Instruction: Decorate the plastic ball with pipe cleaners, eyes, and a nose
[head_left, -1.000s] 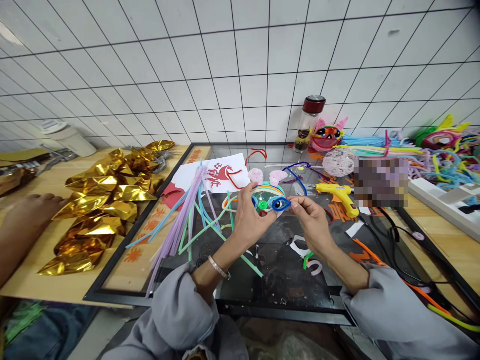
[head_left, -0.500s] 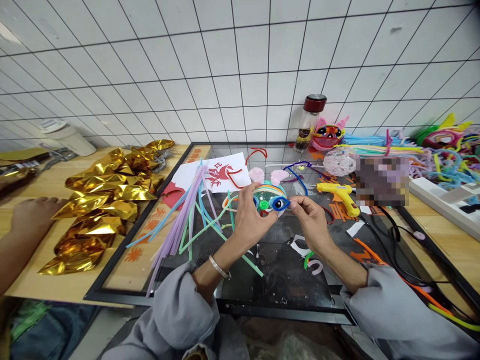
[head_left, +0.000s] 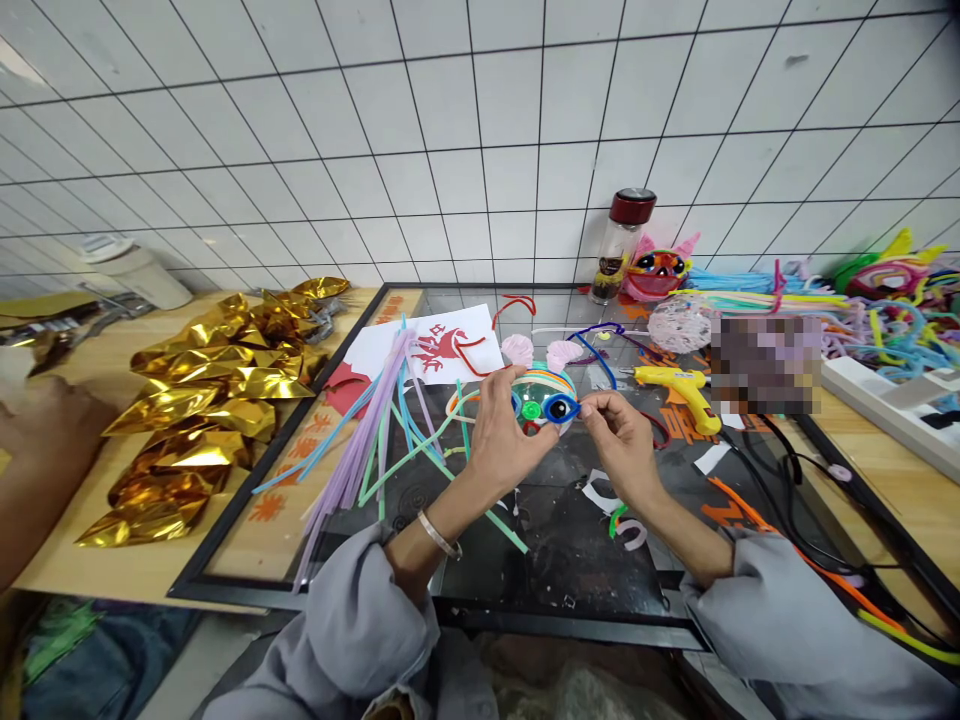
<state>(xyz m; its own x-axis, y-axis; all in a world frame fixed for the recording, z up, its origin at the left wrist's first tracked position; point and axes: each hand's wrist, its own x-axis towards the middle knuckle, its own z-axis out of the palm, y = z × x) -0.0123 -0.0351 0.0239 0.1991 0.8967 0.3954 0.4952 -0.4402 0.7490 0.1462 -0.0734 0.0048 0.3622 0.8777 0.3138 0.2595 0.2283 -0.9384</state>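
Note:
A pipe-cleaner animal face [head_left: 541,384] is held up over the dark tabletop, with pink ears, a green nose and blue-rimmed eyes. My left hand [head_left: 499,428] wraps round its left side, covering part of one eye. The thumb and fingertips of my right hand [head_left: 616,432] pinch the pointed outer corner of the blue pipe-cleaner eye rim [head_left: 576,408]. Left of my hands lies a bunch of lilac, blue and green pipe cleaners [head_left: 360,450]. White paper scraps [head_left: 600,490] and a curled pink piece [head_left: 634,532] lie below my right hand.
A yellow glue gun [head_left: 679,385] with dark cables lies at right, before a glass bottle [head_left: 619,245] and a finished pink-eared face [head_left: 656,268]. Gold foil pieces [head_left: 202,430] cover the left table, where another person's hand [head_left: 60,420] shows. A white power strip [head_left: 896,410] sits far right.
Both my hands keep nearly the same hold on the face. At far left, the other person's hand has lifted and moved, and looks blurred.

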